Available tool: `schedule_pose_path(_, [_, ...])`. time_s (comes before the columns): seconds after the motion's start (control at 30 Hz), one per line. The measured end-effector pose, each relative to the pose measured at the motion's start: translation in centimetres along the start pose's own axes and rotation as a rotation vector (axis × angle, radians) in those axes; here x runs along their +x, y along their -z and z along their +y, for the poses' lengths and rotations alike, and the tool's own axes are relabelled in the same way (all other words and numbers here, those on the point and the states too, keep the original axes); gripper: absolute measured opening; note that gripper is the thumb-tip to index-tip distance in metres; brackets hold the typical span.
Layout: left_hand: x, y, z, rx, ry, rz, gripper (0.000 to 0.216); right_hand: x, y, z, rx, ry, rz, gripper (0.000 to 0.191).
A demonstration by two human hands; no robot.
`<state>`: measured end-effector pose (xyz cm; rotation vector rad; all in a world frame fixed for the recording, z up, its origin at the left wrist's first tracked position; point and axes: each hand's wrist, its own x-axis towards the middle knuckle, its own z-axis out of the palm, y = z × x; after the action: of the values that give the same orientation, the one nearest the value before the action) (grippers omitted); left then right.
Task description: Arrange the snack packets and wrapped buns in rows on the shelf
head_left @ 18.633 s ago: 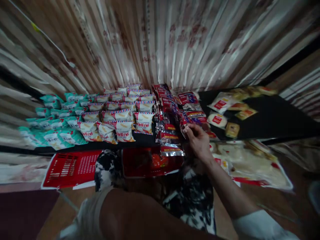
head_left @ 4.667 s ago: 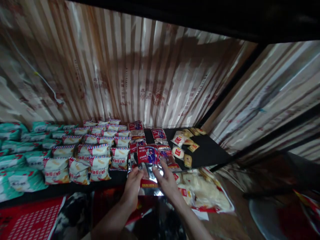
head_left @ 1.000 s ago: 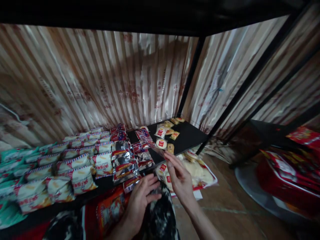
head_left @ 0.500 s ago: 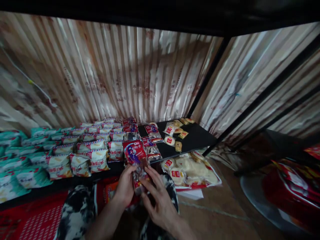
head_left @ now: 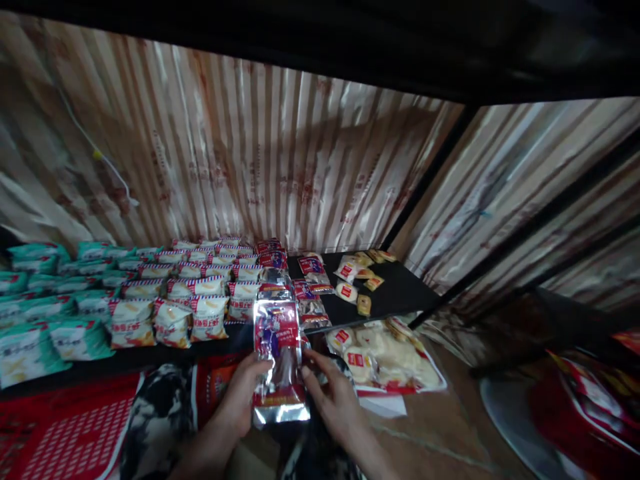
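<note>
A red and purple snack packet [head_left: 279, 343] with a clear window and shiny silver ends is held upright in front of me, its printed face toward the camera. My left hand [head_left: 245, 393] is closed on its left edge, with the thumb lying on the front. At its right edge, the fingers of my right hand [head_left: 333, 397] grip the side. Similar red packets [head_left: 311, 267] lie on the black shelf [head_left: 400, 283] just beyond. Rows of white snack bags [head_left: 209, 317] with striped tops stand left of them.
Teal bags [head_left: 80, 339] fill the shelf's left end. Small wrapped cakes [head_left: 346, 291] lie at its right. Below, a large bag of cakes [head_left: 387, 357] rests on the floor. A red basket [head_left: 80, 427] sits at lower left, a red tub [head_left: 575, 400] at right. A black post [head_left: 430, 177] rises at the shelf corner.
The packet has come upright and flatter to view, showing its full front and silver bottom end. My right hand has shifted from across its front to its right edge. The camera view has tilted slightly.
</note>
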<state>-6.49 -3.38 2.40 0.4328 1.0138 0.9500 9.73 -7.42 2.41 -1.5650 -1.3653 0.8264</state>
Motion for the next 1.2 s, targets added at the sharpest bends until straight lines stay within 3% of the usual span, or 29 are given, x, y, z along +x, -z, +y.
schedule_pose_path(0.1, [-0.5, 0.2, -0.7, 0.012, 0.023, -0.111, 0.033, -0.2, -0.7, 0.0, 0.275, -0.159, -0.135, 0.047])
schedule_pose_path(0.2, [-0.9, -0.1, -0.8, 0.056, -0.041, -0.155, 0.033, -0.5, -1.9, 0.1, 0.515, -0.243, -0.154, 0.046])
schedule_pose_path(0.33, [-1.0, -0.6, -0.4, 0.088, -0.115, -0.094, 0.035, -0.4, -2.9, 0.7, 0.560, -0.274, -0.130, 0.048])
schedule_pose_path(0.47, [-0.3, -0.9, -0.6, 0.091, -0.172, -0.044, 0.040, 0.7, -2.5, 1.8, 0.597, -0.306, -0.041, 0.047])
schedule_pose_path(0.7, [1.9, -0.9, -2.2, 0.183, -0.182, 0.019, 0.058, 4.1, 0.0, 3.1, 0.431, -0.213, 0.042, 0.051])
schedule_pose_path(0.83, [2.7, -1.3, -2.3, 0.186, -0.211, 0.045, 0.064, 6.8, 0.1, 2.6, 0.320, -0.120, 0.090, 0.047])
schedule_pose_path(1.03, [4.7, -1.6, -1.6, 0.097, -0.324, 0.080, 0.045, 11.4, -1.5, 1.0, 0.076, 0.044, 0.192, 0.042])
schedule_pose_path(1.2, [6.4, -1.4, -0.5, 0.146, -0.367, 0.097, 0.032, 14.3, -2.7, 0.0, -0.158, 0.059, 0.227, 0.039])
